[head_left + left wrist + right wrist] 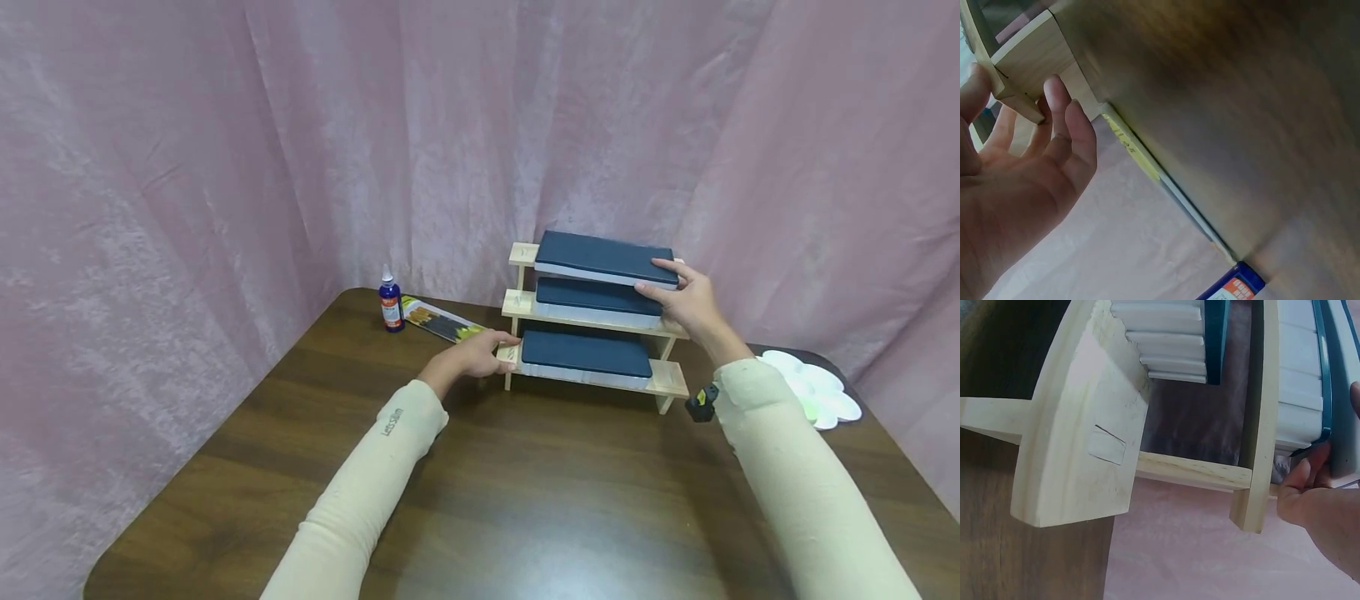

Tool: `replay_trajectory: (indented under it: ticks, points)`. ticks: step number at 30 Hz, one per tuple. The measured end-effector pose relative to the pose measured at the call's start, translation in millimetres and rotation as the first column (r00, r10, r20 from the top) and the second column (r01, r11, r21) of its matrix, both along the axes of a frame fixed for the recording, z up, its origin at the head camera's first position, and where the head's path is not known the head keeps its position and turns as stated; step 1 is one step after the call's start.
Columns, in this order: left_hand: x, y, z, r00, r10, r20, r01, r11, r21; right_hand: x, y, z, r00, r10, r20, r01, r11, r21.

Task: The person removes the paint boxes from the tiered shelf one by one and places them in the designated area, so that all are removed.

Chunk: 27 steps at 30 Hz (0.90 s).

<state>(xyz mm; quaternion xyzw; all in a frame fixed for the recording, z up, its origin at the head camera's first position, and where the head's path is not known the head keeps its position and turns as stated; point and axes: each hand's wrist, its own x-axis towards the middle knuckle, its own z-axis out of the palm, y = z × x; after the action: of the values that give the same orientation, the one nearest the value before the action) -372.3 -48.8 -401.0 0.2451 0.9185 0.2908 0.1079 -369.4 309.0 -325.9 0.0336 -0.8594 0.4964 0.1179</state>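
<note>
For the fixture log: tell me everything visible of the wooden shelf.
The shelf is pale, grained wood: three plank steps rising toward the back on slim legs. It stands upright on the brown table before a pink curtain. Blue-topped boxes lie on the lower two steps; a third box is at the top, seating unclear. The left grip pinches the bottom step's left end.

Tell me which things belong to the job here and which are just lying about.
In the job, it seems:
Wooden stand, held by the left hand
Top blue box, gripped by the right hand
Middle blue box
Bottom blue box

Just lying about, apparently:
Blue bottle
Flat packet
White flower-shaped tray
Small dark object
</note>
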Motion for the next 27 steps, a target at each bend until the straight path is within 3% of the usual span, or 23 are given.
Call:
replay_trajectory:
  ticks: [6, 18, 27]
  points:
    - [-0.8, -0.8, 0.1, 1.000, 0.010, -0.003, -0.010, 1.000, -0.019, 1.0, -3.1, -6.2, 1.000, -0.011, -0.022, 0.009, 0.995, -0.104]
    - [-0.3, -0.9, 1.5, 1.000, 0.021, -0.008, -0.021, 1.000, -0.006, 3.8, -12.9, -11.2, 0.992, -0.096, -0.085, 0.080, 0.982, -0.173]
    - [-1.4, -1.6, 0.3, 1.000, 0.024, -0.002, -0.024, 1.000, 0.010, 8.7, -15.2, -10.8, 0.978, -0.134, -0.158, 0.109, 0.981, -0.162]
